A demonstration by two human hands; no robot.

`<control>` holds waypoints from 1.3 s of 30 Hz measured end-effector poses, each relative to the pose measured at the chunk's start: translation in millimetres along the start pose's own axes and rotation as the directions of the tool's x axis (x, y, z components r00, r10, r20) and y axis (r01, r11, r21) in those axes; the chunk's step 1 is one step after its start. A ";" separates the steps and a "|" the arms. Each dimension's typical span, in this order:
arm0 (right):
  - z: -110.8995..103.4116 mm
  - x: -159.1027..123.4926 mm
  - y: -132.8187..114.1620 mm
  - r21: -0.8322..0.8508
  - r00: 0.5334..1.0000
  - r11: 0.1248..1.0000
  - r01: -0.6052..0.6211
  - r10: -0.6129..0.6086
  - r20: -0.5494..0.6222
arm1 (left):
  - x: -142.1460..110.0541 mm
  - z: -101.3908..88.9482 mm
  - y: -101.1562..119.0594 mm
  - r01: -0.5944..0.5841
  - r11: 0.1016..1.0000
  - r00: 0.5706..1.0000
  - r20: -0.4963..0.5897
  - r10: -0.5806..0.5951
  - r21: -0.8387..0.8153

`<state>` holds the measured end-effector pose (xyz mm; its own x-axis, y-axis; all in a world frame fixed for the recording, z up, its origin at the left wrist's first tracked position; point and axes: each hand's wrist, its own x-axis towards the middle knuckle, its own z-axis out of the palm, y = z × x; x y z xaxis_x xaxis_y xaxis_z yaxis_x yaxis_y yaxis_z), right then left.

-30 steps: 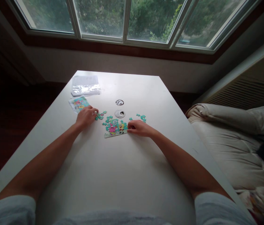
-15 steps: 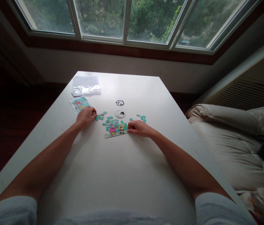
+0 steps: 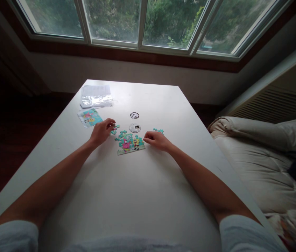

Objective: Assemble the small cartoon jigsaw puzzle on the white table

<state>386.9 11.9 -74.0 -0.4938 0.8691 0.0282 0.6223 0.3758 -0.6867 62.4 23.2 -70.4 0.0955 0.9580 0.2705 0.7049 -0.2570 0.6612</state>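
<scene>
A partly joined jigsaw puzzle [image 3: 131, 143] lies on the white table, with a pink and a yellow cartoon figure and a pale straight lower edge. My left hand [image 3: 103, 131] is over the small group of loose turquoise puzzle pieces [image 3: 113, 131] left of the puzzle. Its fingers are curled together, and they hide whatever is between them. Just off the puzzle's right edge is my right hand [image 3: 157, 140], thumb and fingers pinched; any piece in them is too small to see. More loose pieces [image 3: 158, 130] lie beyond this hand, partly covered by it.
A picture sheet [image 3: 90, 117] matching the puzzle's figures lies at the left, below a clear plastic sleeve with papers [image 3: 97, 96]. Two round fittings, a dark-rimmed hole [image 3: 134, 115] and a grey disc [image 3: 134, 128], sit in the white table [image 3: 127, 196]. A beige padded seat [image 3: 258, 157] stands at the right.
My left hand has shifted right and slightly away from me, over the loose pieces. My right hand has lifted off the puzzle's lower right corner and moved a little away from me, baring that corner.
</scene>
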 end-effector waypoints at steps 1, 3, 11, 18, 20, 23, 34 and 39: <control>1.0 1.1 1.1 0.017 0.999 1.000 -0.008 0.009 -0.049 | -2.6 2.7 5.6 -0.008 0.997 1.000 0.017 0.010 -0.077; 3.4 2.4 1.3 0.052 0.992 0.998 -0.020 0.026 -0.125 | -9.1 9.3 17.7 -0.010 0.973 0.997 0.066 0.026 -0.231; 17.8 -2.0 -20.4 0.256 0.994 0.962 0.090 -0.069 -0.087 | -38.0 38.2 57.0 0.100 0.860 0.972 0.236 0.024 -0.500; 24.0 -5.1 -33.6 0.334 1.000 0.942 0.024 -0.018 -0.021 | -49.3 44.7 67.9 0.054 0.902 0.960 0.270 0.070 -0.427; 23.7 -3.9 -32.0 0.363 1.000 0.932 0.010 -0.008 -0.008 | -50.3 42.6 70.4 0.021 0.926 0.961 0.262 0.085 -0.377; 17.2 -0.9 -23.4 0.399 0.998 0.916 -0.039 0.016 0.061 | -52.3 38.8 74.2 -0.092 0.976 0.962 0.234 0.138 -0.199; -21.9 0.0 2.3 0.203 0.937 0.940 -0.274 0.213 0.278 | -69.4 48.4 76.1 -0.654 0.746 0.702 0.467 0.538 0.123; -18.1 -0.5 3.7 0.199 0.925 0.954 -0.224 0.144 0.351 | -71.4 51.5 73.9 -0.689 0.715 0.665 0.498 0.556 0.122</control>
<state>400.5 18.7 -63.5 -0.5804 0.7456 -0.3273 0.5835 0.1004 -0.8059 143.9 -57.6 -76.9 0.8057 0.5579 0.1990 0.5237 -0.8279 0.2009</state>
